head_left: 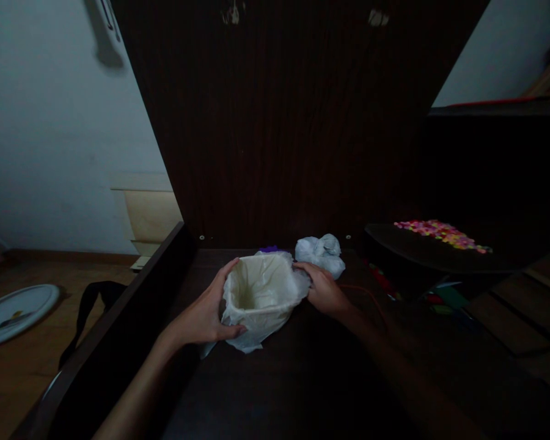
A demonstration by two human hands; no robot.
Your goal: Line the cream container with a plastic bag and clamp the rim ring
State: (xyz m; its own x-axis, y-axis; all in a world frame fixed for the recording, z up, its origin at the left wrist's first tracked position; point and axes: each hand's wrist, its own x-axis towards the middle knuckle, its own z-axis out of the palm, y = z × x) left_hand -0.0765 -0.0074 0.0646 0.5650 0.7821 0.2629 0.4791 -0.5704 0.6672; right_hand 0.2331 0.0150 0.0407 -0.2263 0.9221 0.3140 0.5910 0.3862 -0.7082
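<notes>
A small squarish bin (266,321) stands on the dark wooden surface, lined with a thin white plastic bag (262,281) folded over its rim. The inside of the liner shows no contents. My left hand (211,308) grips the bin's left side, thumb at the front and fingers toward the back. At the right rim, my right hand (323,287) is closed on the bunched edge of the bag, its fingertips partly hidden. Just behind that hand lies a crumpled white plastic bag (321,250). Something purple (271,249) peeks out behind the bin.
A tall dark panel (279,134) rises behind. A low dark side board (132,324) runs along the left. To the right, a dark shelf (394,244) carries a pink and yellow beaded-looking item (440,234). A white oval lid-like object (22,311) lies on the floor.
</notes>
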